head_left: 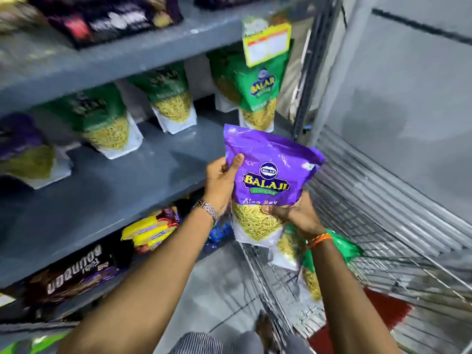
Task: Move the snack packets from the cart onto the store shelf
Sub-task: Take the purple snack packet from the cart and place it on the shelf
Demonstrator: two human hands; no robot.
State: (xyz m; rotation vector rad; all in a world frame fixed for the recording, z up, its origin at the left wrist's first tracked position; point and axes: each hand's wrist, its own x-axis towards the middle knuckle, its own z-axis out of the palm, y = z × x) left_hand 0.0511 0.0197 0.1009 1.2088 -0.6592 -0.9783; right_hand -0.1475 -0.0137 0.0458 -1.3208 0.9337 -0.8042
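A purple Balaji snack packet (265,180) stands upright in both my hands, in front of the grey middle shelf (122,190). My left hand (222,185) grips its left edge, thumb on the front. My right hand (296,213) holds its lower right corner from below. A green packet (314,261) lies in the wire cart (383,251) just under my right wrist. On the shelf stand several green packets (258,98) and, at the far left, one purple packet (23,149).
An upper shelf (102,54) carries dark packets, with a yellow price tag (267,43) hanging at its right end. The lower shelf holds yellow biscuit packs (150,231) and dark packs (76,274). A grey wall (408,98) rises behind the cart.
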